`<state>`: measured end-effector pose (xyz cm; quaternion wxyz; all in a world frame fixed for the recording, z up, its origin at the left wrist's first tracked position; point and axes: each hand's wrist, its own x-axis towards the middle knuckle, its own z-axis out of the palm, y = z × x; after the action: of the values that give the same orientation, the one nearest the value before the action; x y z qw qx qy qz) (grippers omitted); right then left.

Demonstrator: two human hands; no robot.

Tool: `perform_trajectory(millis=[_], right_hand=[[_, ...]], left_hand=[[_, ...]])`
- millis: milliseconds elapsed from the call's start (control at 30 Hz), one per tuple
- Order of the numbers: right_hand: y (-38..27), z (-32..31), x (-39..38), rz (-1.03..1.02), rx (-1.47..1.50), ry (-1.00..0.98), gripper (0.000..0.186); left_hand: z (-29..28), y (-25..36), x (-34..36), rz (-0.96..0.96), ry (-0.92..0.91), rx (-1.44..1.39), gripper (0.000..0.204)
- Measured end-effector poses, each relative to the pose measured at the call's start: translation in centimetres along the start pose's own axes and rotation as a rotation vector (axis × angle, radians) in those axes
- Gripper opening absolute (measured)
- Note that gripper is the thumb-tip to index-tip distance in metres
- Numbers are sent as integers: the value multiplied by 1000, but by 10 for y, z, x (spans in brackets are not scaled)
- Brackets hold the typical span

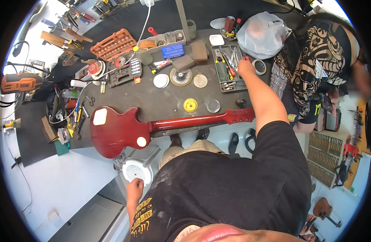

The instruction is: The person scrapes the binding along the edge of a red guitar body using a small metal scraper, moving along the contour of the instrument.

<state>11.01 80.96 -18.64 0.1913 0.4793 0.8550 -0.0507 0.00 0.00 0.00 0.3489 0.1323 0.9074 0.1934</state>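
Observation:
My right hand (245, 67) reaches into a grey tool tray (223, 86) of screwdrivers and metal tools, its fingers closed at a red-handled tool. Beside it lie a tape roll (259, 61) and a plastic bag (261, 36). My left hand (136, 186) hangs low, fingers curled at the rim of a white perforated stool seat (134, 169); whether it holds anything is unclear. A dark red guitar (117, 133) rests face down along the bench's front edge, neck pointing right, with a yellow disc (190, 105) and a clear lid (213, 105) behind it.
The dark bench (165, 101) carries an orange socket case (113, 44), sanding discs (161, 80), cords and scattered tools at the left. A person in a patterned top (316, 60) sits close at my right, by a parts organizer (322, 157). Sandals (234, 143) lie on the floor.

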Motion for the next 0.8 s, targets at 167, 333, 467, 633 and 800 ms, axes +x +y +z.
perform_trajectory(millis=[167, 333, 467, 633, 800], right_hand=[[-31, -66, -42, -115, -125, -200, 49], [4, -87, -60, 106, 48, -151, 36], [-17, -124, -162, 238, 258, 196, 30], [-144, -69, -283, 85, 920, 343, 24], [-335, 40, -376, 86, 1502, 140, 11]], left_hand=[[-16, -43, -9, -155, -139, 161, 17], [-73, -56, 32, -125, -202, 221, 19], [-157, -50, 105, 77, -207, 314, 21], [-231, -1, 240, 442, -142, 266, 17], [-236, 19, 373, 670, -165, 216, 13]])
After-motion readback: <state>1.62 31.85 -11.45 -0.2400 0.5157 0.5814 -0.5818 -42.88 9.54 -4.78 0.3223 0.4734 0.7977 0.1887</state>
